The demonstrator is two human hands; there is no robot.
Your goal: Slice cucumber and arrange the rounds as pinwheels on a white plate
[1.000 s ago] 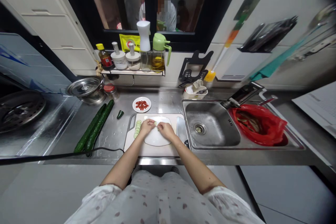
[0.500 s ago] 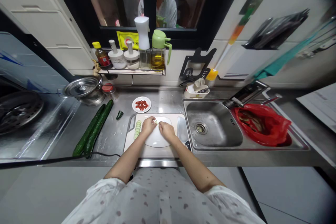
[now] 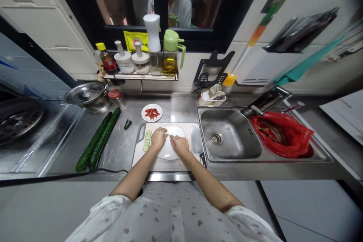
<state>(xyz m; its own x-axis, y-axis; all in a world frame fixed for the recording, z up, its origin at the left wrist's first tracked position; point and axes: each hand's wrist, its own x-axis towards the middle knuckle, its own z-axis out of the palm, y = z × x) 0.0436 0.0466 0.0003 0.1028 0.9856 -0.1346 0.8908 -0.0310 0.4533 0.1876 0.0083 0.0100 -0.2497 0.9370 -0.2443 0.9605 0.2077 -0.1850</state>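
Observation:
A white plate (image 3: 170, 154) lies on the pale cutting board (image 3: 139, 157). Over its far half my left hand (image 3: 159, 138) and my right hand (image 3: 179, 143) almost meet, fingertips pinched. Between them shows a small pale-green piece that looks like a cucumber slice (image 3: 167, 133); the fingers partly cover it. Left of the plate, a row of overlapping cucumber slices (image 3: 147, 141) lies on the board. A knife (image 3: 196, 140) rests along the board's right side, its black handle toward me.
Two whole cucumbers (image 3: 98, 141) and a cut cucumber end (image 3: 127, 124) lie to the left. Behind the board stands a small plate (image 3: 144, 116) of chopped red pieces. The sink (image 3: 235, 132) adjoins on the right, with a red plastic bag (image 3: 300, 136) beyond. A seasoning rack (image 3: 141, 77) hangs behind.
My hands have shifted slightly left and moved a little apart at the fingertips, with the right hand a bit lower. The camera view has shifted slightly.

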